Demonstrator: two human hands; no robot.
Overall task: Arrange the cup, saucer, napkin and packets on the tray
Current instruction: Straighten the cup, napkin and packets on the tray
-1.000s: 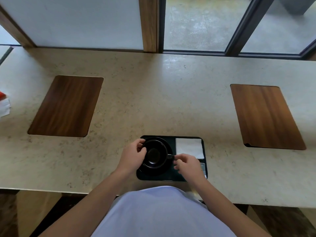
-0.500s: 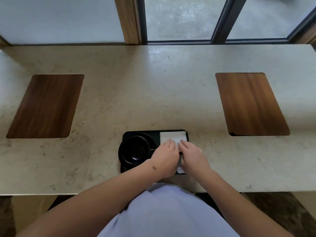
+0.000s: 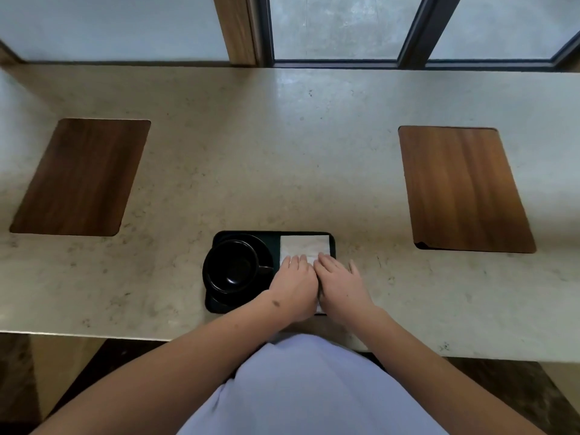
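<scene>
A dark rectangular tray (image 3: 276,237) lies near the counter's front edge. On its left half a black cup (image 3: 232,265) stands in a black saucer (image 3: 265,251), handle pointing right. A white napkin (image 3: 304,246) lies flat on the tray's far right part. My left hand (image 3: 293,285) and my right hand (image 3: 340,282) rest side by side, palms down, on the tray's right half, fingertips on the napkin's near edge. Only a white sliver shows between and under the hands, so the packets cannot be made out. Neither hand grips anything that I can see.
The tray sits on a beige stone counter (image 3: 282,152). Two wooden placemats lie on it, one at the left (image 3: 81,177) and one at the right (image 3: 461,189). A window frame (image 3: 411,29) and a wooden post (image 3: 238,26) stand behind the counter.
One second ago my hands held the cup and saucer; both have since moved right onto the napkin side of the tray. The view has shifted slightly.
</scene>
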